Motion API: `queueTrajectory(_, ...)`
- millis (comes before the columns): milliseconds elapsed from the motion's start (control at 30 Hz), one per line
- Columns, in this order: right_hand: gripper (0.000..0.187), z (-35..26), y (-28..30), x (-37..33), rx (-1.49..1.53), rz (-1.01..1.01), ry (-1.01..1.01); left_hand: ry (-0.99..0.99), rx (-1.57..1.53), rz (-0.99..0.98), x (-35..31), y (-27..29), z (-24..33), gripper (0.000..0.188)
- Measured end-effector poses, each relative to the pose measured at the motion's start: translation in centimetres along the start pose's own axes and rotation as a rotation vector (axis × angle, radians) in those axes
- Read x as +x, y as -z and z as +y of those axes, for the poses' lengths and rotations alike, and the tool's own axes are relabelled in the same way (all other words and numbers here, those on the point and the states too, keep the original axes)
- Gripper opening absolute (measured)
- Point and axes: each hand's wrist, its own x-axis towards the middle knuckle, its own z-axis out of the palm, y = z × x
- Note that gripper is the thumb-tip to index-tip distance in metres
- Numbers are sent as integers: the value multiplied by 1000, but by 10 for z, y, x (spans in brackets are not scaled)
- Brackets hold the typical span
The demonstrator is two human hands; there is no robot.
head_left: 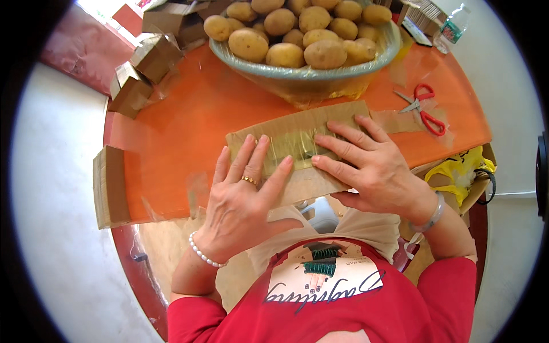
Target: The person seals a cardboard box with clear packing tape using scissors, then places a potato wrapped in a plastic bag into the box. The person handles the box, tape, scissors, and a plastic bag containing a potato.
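The flat brown cardboard piece with a strip of clear tape across its middle (297,151) lies at the near edge of the orange desk (189,120), partly overhanging it, so it could be tipped off toward the lap if pressure is shifted to the near side; the tape could also be creased under uneven smoothing. The left hand (243,194) is laid flat on it, fingers spread and grasping nothing. The right hand (372,166) is likewise pressed open on the cardboard's right half, fingertips at the tape.
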Motion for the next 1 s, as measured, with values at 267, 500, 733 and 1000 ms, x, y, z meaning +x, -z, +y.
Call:
queueTrajectory(267,53,-11,4,3,-69,45,15,-42,-50,65,-5,-2,-5,82)
queueTrajectory(500,55,-4,5,-4,22,75,-21,-71,-111,86,-5,-3,-9,77)
queueTrajectory(733,62,-13,-3,-31,-120,196,-149,-91,-204,266,-15,-22,-21,64)
queueTrajectory(1000,59,1,-25,-42,50,419,-121,-158,-310,440,-15,-41,-37,60)
